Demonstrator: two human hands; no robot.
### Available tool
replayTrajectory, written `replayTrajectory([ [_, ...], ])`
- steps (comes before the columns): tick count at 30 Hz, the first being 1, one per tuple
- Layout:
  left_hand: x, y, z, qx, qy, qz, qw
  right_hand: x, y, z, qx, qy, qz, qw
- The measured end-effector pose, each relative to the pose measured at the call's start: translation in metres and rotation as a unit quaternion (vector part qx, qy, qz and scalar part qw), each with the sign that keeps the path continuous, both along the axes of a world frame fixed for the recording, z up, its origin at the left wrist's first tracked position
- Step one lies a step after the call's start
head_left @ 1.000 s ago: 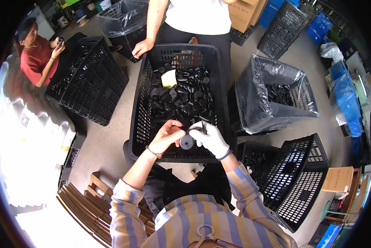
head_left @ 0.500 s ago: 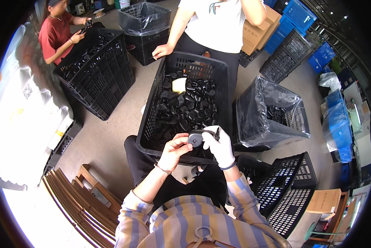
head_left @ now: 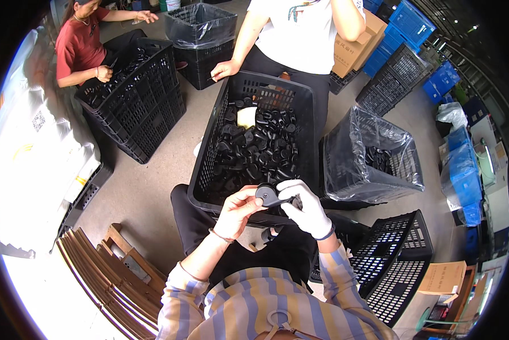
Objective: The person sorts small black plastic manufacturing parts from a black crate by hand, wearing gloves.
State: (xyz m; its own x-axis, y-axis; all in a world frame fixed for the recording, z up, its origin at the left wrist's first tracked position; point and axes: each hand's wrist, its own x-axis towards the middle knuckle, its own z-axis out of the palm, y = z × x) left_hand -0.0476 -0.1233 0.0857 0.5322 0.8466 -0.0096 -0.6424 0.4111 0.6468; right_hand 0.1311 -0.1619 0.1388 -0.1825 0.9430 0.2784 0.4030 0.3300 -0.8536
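Observation:
A black plastic part [head_left: 265,195] with a round, disc-like end and a narrower arm is held over the near edge of a black crate [head_left: 315,136]. My bare left hand [head_left: 235,212] pinches the round end between thumb and fingers. On its other side my right hand [head_left: 307,212], in a white glove, has its thumb and fingers around the arm end. Part of that end is hidden behind the glove. Many similar black parts [head_left: 260,148] lie heaped in the crate, with a pale yellow piece [head_left: 246,118] among them.
To the right stands a plastic-lined bin [head_left: 348,178] with black parts inside; nearer is a tilted black crate [head_left: 393,266]. A person in white [head_left: 297,45] faces me across the crate. Another in red [head_left: 76,48] sits by stacked crates [head_left: 147,119]. Cardboard sheets [head_left: 90,277] stand lower left.
The black part has turned in my hands, its arm now tilting down to the right. My gloved hand has shifted its fingers on it. The person in red has stretched one arm out to the right.

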Motion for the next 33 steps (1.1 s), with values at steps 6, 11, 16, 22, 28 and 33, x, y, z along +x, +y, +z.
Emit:
replayTrajectory([
  [6, 0.001, -0.001, 0.001, 0.036, 0.035, 0.022, 0.999, 0.000, 0.000, -0.006, -0.009, 0.034, -0.002, 0.999],
  [11, 0.006, -0.005, -0.006, 0.074, 0.027, 0.052, 0.996, -0.003, 0.002, -0.009, -0.128, 0.189, -0.080, 0.970],
  [16, 0.004, -0.002, 0.005, -0.068, 0.013, -0.016, 0.997, 0.000, 0.004, -0.023, -0.217, 0.411, -0.121, 0.877],
  [22, 0.000, 0.002, -0.012, -0.025, 0.058, 0.021, 0.998, -0.021, -0.054, -0.058, -0.475, 0.434, -0.065, 0.763],
  [28, -0.001, 0.007, -0.008, -0.055, 0.023, 0.030, 0.998, -0.045, -0.115, -0.073, -0.470, 0.475, -0.086, 0.739],
  [33, -0.005, 0.011, -0.011, -0.069, -0.049, 0.009, 0.996, -0.023, -0.091, -0.040, -0.392, 0.330, -0.080, 0.855],
])
